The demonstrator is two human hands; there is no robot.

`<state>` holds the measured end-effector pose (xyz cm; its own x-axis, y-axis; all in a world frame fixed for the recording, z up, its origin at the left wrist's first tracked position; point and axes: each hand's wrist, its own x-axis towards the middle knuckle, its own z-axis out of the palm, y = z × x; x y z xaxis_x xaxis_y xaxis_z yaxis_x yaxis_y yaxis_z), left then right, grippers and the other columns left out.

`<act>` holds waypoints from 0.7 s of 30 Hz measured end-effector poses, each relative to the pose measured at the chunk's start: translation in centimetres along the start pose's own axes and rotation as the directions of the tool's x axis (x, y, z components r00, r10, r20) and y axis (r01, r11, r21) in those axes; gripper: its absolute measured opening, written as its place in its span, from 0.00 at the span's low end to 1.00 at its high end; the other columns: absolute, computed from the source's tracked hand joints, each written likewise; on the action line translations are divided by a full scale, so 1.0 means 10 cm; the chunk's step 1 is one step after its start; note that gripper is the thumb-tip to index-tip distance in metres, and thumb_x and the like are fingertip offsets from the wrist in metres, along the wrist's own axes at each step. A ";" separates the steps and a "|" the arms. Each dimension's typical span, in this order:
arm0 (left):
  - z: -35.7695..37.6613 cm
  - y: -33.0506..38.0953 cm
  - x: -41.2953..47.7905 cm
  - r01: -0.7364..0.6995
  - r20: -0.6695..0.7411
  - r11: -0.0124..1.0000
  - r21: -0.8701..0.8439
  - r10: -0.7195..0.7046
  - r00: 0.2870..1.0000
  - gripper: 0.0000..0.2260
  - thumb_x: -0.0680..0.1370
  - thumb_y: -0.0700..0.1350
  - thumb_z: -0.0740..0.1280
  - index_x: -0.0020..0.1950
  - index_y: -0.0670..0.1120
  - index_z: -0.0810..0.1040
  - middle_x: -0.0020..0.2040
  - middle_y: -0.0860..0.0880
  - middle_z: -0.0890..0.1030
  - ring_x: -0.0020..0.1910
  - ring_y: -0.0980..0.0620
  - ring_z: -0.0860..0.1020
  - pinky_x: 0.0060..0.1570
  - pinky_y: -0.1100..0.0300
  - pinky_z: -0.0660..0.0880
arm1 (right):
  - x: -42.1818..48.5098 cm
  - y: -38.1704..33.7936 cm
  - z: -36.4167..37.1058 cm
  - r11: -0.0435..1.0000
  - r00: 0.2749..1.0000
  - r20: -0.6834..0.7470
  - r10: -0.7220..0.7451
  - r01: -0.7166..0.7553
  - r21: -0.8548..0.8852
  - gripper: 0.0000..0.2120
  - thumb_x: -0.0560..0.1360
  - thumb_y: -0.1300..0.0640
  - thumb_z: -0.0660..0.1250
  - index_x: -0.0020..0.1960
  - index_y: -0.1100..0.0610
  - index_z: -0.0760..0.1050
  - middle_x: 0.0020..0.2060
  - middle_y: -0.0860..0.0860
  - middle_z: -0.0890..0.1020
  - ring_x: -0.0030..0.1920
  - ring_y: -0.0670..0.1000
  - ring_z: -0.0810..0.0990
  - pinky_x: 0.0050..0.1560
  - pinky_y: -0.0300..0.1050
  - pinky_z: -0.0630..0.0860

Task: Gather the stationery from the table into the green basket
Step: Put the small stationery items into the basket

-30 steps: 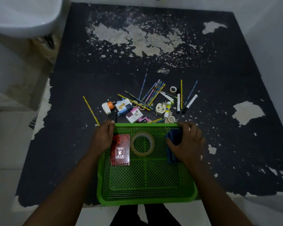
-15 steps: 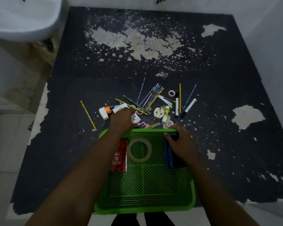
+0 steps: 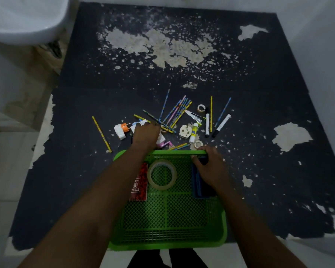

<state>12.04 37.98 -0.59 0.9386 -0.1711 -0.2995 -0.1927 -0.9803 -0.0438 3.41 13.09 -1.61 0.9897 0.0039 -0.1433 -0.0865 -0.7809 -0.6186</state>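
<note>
The green basket (image 3: 222,227) sits at the table's near edge and holds a red notebook (image 3: 138,183), a clear tape roll (image 3: 162,175) and a blue case (image 3: 198,185). My right hand (image 3: 209,167) grips the far end of the blue case at the basket's far right rim. Just beyond the basket's far edge, my left hand (image 3: 146,134) is curled down over small white boxes (image 3: 138,124); most of them are hidden under it. Past it lie loose pencils (image 3: 177,113), two markers (image 3: 207,122), a glue stick (image 3: 194,132) and small tape rolls (image 3: 201,108).
A white plug (image 3: 184,131) and an orange-and-white adapter (image 3: 121,130) lie among the stationery. One yellow pencil (image 3: 102,134) lies apart on the left. The black table (image 3: 259,180) has peeling patches. A white basin (image 3: 25,18) is at far left.
My left hand left the basket's far left corner and reached forward onto the small boxes, covering them. My right hand stayed on the blue case.
</note>
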 end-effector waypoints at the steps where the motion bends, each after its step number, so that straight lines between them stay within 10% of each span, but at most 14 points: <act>1: 0.00 -0.03 -0.02 -0.031 -0.034 0.999 -0.044 0.029 0.999 0.32 0.71 0.60 0.75 0.70 0.49 0.72 0.66 0.47 0.76 0.63 0.43 0.76 0.64 0.42 0.69 | 0.00 0.00 0.00 1.000 1.000 0.001 -0.002 0.002 -0.004 0.15 0.76 0.44 0.68 0.58 0.50 0.74 0.52 0.50 0.75 0.53 0.51 0.74 0.51 0.46 0.72; 12: -0.49 0.15 -0.89 -0.246 -0.333 0.652 -0.718 -0.011 0.943 0.33 0.66 0.57 0.80 0.66 0.48 0.75 0.56 0.54 0.75 0.49 0.59 0.75 0.40 0.72 0.70 | 0.00 0.01 0.01 1.000 1.000 -0.005 -0.019 0.019 -0.008 0.13 0.76 0.45 0.68 0.57 0.49 0.74 0.50 0.49 0.75 0.51 0.50 0.74 0.49 0.48 0.73; 21: 0.09 0.85 -1.32 -0.098 -0.160 0.565 -0.819 -0.061 0.985 0.27 0.68 0.62 0.77 0.61 0.50 0.77 0.52 0.54 0.79 0.47 0.58 0.77 0.44 0.61 0.77 | 0.03 0.10 0.08 1.000 1.000 0.023 -0.015 0.014 0.028 0.15 0.75 0.42 0.66 0.57 0.49 0.73 0.50 0.49 0.75 0.51 0.51 0.76 0.49 0.50 0.77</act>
<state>-2.19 32.03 2.16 0.9823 -0.1247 -0.1395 0.0330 -0.6182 0.7853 3.50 12.84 -2.90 0.9879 0.0301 -0.1521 -0.0756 -0.7631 -0.6418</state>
